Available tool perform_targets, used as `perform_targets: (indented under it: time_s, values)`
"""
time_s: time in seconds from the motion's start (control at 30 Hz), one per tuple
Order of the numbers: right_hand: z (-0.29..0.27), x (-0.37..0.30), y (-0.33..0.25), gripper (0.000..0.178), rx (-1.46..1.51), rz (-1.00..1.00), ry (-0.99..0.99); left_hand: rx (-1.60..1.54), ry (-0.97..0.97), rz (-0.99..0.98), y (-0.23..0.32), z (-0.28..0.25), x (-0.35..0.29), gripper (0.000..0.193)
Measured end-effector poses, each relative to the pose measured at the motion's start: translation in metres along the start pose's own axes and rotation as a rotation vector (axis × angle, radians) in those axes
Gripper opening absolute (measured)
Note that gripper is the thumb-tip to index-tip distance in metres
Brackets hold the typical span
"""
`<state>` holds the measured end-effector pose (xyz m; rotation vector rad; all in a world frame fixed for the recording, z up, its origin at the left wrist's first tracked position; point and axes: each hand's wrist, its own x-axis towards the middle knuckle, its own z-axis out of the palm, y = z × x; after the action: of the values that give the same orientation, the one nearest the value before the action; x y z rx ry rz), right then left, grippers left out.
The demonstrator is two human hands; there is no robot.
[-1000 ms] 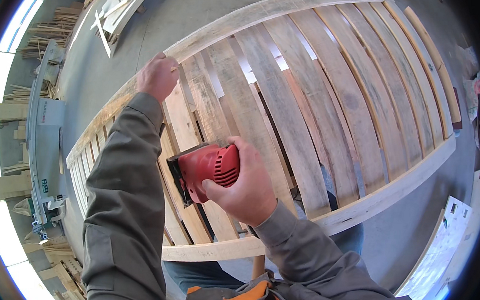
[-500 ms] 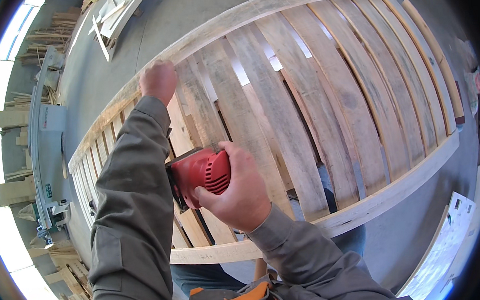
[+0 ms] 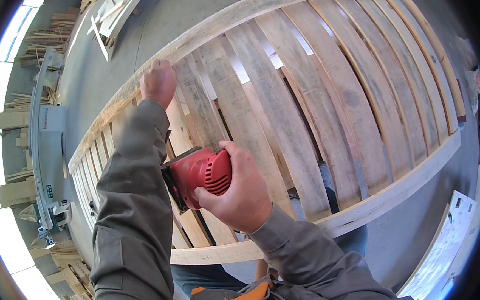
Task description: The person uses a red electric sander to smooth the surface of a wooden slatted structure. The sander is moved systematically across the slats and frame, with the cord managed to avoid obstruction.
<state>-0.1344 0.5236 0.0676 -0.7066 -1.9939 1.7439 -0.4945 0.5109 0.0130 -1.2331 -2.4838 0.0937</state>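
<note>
The right hand (image 3: 245, 191) holds a red palm sander (image 3: 200, 177), its fingers wrapped over the vented end with the thumb pressed along the near side. The sander sits above the pale slats (image 3: 352, 93) in the left half of a wooden slatted panel, closer to its near rail (image 3: 216, 254) than to its far rail (image 3: 232, 16). Its black base (image 3: 172, 190) faces the slats and points toward the left forearm; whether it lies flat on the wood I cannot tell.

The left hand (image 3: 159, 84) rests at the far rail with its fingers curled in; their tips are hidden, so I cannot tell whether they grip the wood.

Over the last second, the sander has shifted a little left across the slats, and the gap that showed between its base and the left sleeve (image 3: 131, 211) has closed in this view; whether they touch is unclear. The left hand has kept its place on the far rail. That means the sander remains over nearly the same stretch of slats, with less room beside the left arm.
</note>
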Motion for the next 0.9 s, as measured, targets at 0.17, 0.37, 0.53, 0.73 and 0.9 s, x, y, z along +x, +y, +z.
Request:
perform_targets:
  time_s: [0.17, 0.37, 0.53, 0.73, 0.9]
  values:
    - [-0.001, 0.002, -0.003, 0.09, 0.014, 0.042, -0.015, -0.064, -0.017, -0.057, 0.001, -0.008, -0.003, 0.025]
    - [-0.002, 0.003, -0.002, 0.091, 0.02, 0.039, -0.011, 0.003, -0.064, -0.073, 0.007, -0.015, -0.001, 0.023]
    - [0.0, 0.002, 0.0, 0.092, 0.026, 0.035, -0.004, 0.073, -0.092, -0.083, 0.007, -0.009, 0.002, 0.022]
    - [-0.002, 0.003, 0.001, 0.093, 0.033, 0.029, -0.009, 0.094, -0.072, -0.048, 0.008, -0.005, 0.004, 0.022]
    - [-0.001, 0.005, 0.002, 0.092, 0.031, 0.009, -0.01, 0.044, -0.107, -0.063, 0.0, -0.003, 0.009, 0.019]
